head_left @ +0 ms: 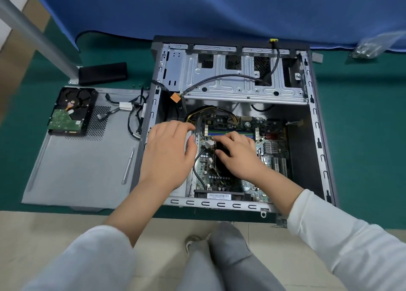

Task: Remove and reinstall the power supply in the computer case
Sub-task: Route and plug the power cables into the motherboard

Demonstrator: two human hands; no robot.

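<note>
Motherboard (230, 159) and cables (222, 79) inside open computer case (316, 137)

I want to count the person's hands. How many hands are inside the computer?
2. The left hand rests at the left edge of the motherboard; the right hand is over its middle, fingertips at a small white connector.
</note>
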